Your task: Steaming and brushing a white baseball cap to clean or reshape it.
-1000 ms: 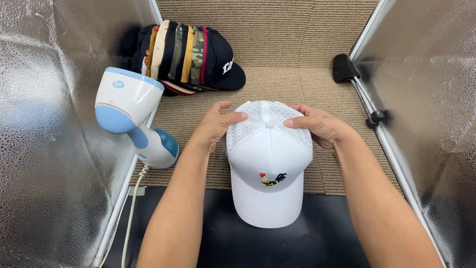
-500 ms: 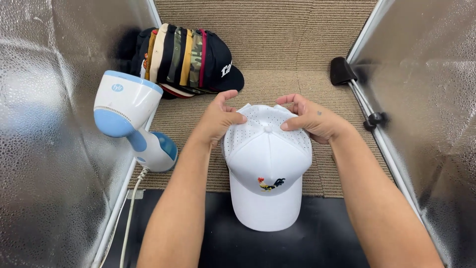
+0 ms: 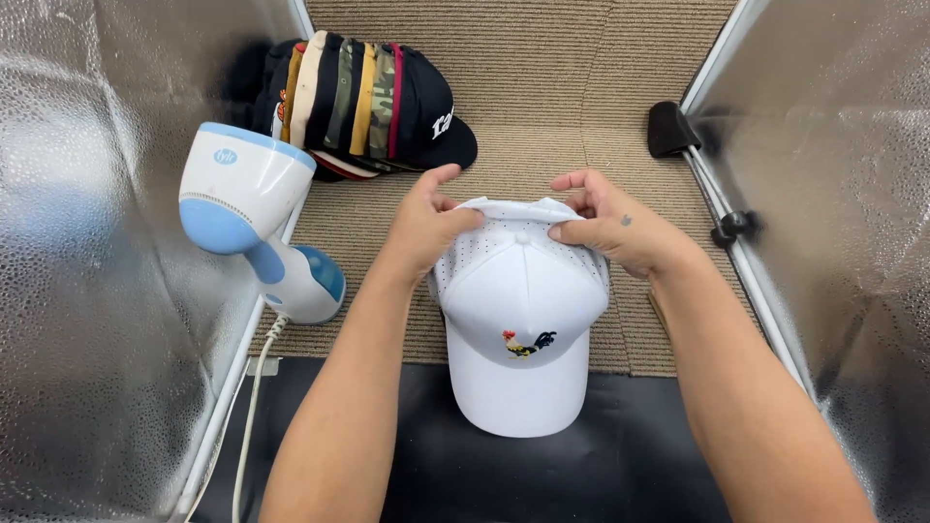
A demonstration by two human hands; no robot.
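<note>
Hands (image 3: 523,225) higher on white cap (image 3: 520,320)

surface: tan ribbed mat (image 3: 542,58) | on it: white cap (image 3: 521,329), stacked caps (image 3: 363,102), steamer (image 3: 257,228)

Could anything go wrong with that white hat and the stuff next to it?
Maybe. The left hand and right hand pinch the white rooster-embroidered cap at its back edge, so the fabric might crease. The left forearm lies close to the white-and-blue handheld steamer and might knock it over. Its white cord trails off the mat and could snag.
</note>
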